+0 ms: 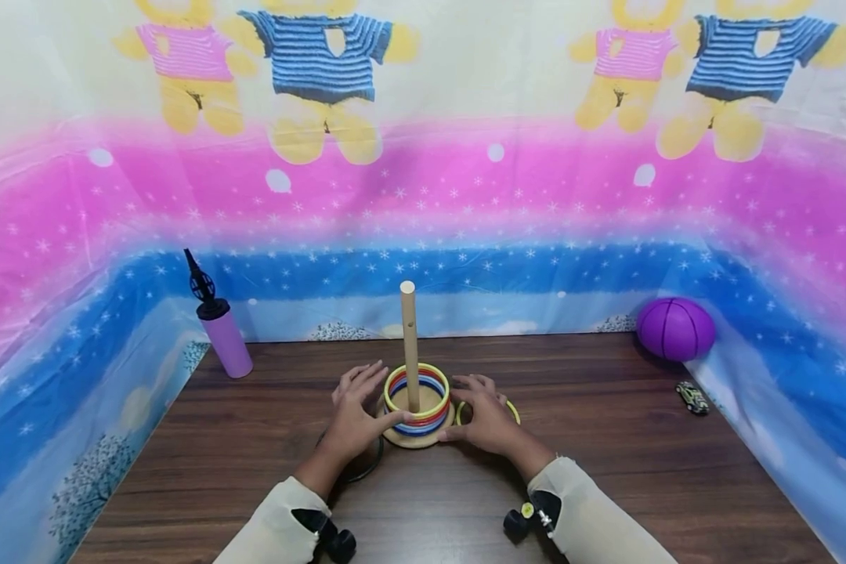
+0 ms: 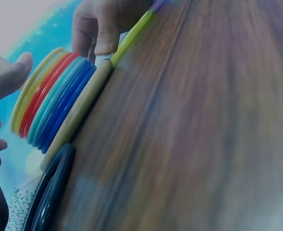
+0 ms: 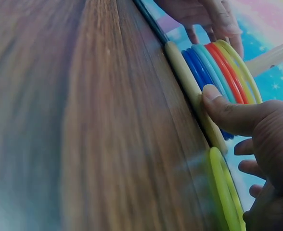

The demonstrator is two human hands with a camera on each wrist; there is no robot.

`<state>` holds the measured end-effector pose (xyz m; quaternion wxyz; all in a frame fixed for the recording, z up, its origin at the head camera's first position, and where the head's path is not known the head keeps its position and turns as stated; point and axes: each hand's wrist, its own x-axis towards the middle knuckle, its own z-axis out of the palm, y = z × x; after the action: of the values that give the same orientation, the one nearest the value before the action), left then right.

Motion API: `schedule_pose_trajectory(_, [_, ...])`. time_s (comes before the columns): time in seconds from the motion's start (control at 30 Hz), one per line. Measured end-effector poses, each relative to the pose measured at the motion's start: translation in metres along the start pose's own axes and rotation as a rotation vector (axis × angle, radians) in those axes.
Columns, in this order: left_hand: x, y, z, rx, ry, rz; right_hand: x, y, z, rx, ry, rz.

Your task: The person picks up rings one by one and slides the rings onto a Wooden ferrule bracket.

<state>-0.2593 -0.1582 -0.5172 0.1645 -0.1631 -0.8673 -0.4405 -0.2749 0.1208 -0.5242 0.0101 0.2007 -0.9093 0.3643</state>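
Observation:
A wooden peg (image 1: 410, 337) stands upright on a round wooden base (image 1: 412, 443). Stacked around it are several rings (image 2: 50, 96): yellow on top, then red, light blue and dark blue lowest. My left hand (image 1: 358, 415) is at the stack's left side, its thumb near the top yellow ring and fingers loosely bent. On the other side, my right hand (image 1: 485, 419) has its thumb at the base's edge by the blue rings, as the right wrist view shows. Black rings (image 2: 55, 192) lie on the table beside my left hand. Yellow-green rings (image 3: 223, 192) lie partly hidden by my right hand.
A purple hand pump (image 1: 227, 341) stands at the table's back left. At the back right are a purple ball (image 1: 675, 329) and a small toy car (image 1: 692, 398). A printed cloth (image 1: 465, 188) hangs behind and along both sides of the wooden table (image 1: 592, 454).

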Motion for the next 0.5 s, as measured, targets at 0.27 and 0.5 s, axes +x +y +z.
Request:
schedule_pose_trajectory(0.27, [-0.008, -0.006, -0.027, 0.200, -0.099, -0.049, -0.013, 0.015, -0.015, -0.014, 0.034, -0.025])
schedule_pose_trajectory(0.5, [-0.019, -0.020, -0.042, 0.236, -0.215, -0.086, -0.028, 0.040, -0.039, -0.052, 0.039, 0.008])
